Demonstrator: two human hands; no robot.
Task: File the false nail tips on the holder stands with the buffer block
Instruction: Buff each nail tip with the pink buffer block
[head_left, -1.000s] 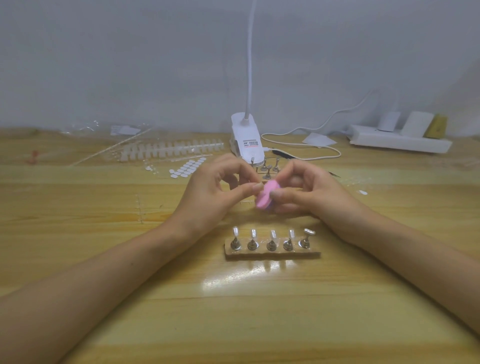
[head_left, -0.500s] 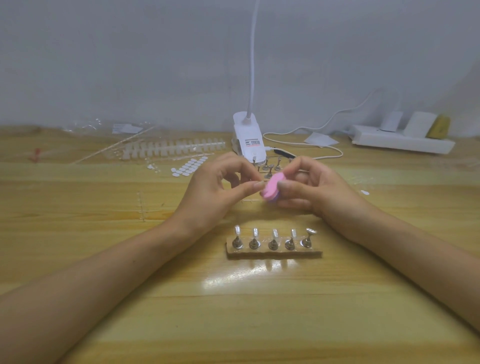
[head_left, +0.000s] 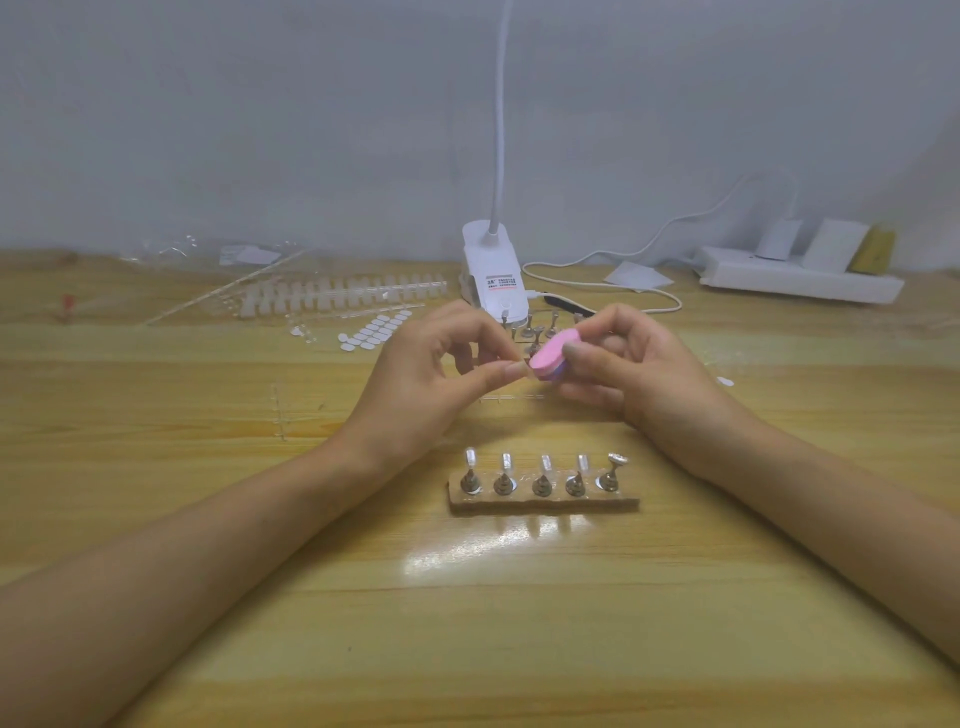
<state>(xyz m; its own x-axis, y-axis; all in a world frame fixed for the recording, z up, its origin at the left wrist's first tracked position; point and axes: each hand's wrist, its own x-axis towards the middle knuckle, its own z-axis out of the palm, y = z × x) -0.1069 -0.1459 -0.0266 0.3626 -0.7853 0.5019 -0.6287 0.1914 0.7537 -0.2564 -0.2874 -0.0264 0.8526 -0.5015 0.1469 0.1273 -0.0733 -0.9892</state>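
Both forearms reaching in from the lower corners, hands raised and nearly meeting, left hand (head_left: 431, 376) pinching a small item (head_left: 521, 361) between thumb and forefinger, other fingers curled, right hand (head_left: 641, 376) gripping the buffer (head_left: 553, 355) between thumb and fingertips.

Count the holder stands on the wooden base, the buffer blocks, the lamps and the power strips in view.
holder stands on the wooden base: 5
pink buffer block: 1
clip lamp: 1
power strip: 1
Total: 8
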